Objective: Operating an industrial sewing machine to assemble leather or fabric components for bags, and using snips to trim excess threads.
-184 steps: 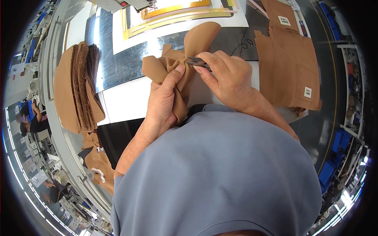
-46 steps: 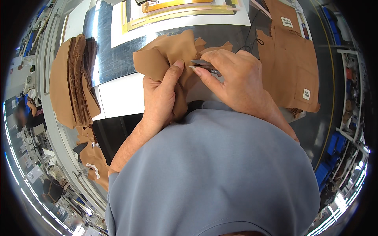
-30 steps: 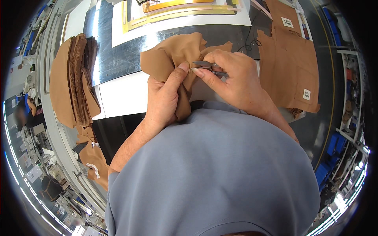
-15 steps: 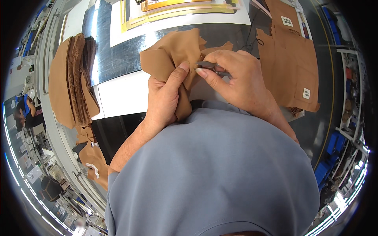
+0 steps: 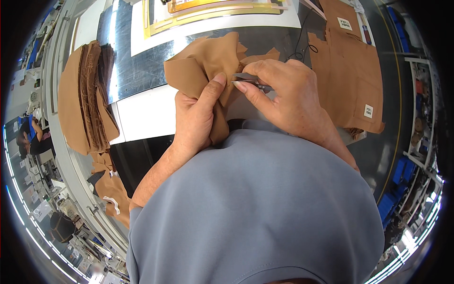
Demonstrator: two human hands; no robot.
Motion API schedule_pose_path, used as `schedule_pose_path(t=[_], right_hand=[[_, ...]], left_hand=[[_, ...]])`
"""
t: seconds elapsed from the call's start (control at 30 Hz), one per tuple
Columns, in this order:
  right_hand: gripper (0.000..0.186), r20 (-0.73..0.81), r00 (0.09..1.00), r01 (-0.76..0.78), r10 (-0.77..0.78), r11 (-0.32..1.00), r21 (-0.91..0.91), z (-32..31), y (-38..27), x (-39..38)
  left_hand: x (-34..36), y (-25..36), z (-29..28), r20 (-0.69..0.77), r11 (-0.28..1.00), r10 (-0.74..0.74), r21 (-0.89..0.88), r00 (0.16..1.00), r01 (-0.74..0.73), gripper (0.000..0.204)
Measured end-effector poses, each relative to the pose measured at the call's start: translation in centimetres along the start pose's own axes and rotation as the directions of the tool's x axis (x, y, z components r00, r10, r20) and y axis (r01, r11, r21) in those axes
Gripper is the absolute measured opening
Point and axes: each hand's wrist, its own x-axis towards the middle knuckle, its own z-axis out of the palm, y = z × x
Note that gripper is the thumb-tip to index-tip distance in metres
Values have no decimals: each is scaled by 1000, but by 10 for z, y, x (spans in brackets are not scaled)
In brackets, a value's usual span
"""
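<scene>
A bunched piece of tan fabric (image 5: 189, 71) is pinched in my left hand (image 5: 196, 111), thumb on top and the other fingers hidden beneath the cloth. My right hand (image 5: 288, 92) is closed around small thread snips (image 5: 253, 82). Their grey blades point left, at the fabric's edge just beside my left thumb. Part of the snips lies hidden inside my right palm. Whether the blades touch the cloth I cannot tell.
To the left stands a thick stack of folded brown fabric pieces (image 5: 87, 97). Flat brown panels (image 5: 347, 80) with white labels lie at the right. A yellow-edged template (image 5: 222, 19) rests on a white sheet at the back. A black cord (image 5: 302, 49) curls near the panels.
My left hand and the tan fabric have shifted very slightly left. The snips stay at the cloth's edge, with both grips unchanged.
</scene>
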Motion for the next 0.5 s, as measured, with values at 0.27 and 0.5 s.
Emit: schedule_pose_path(t=[0.27,0.5], right_hand=[[22,-16,1000,19,-20,999,-28,-1,0,1],[21,-2,999,41,-41,995,-95,-5,-2,1]], left_hand=[[0,0,0,-10,1000,2,23,1000,-1,30],[0,1,1,-8,999,14,31,1000,-14,29]])
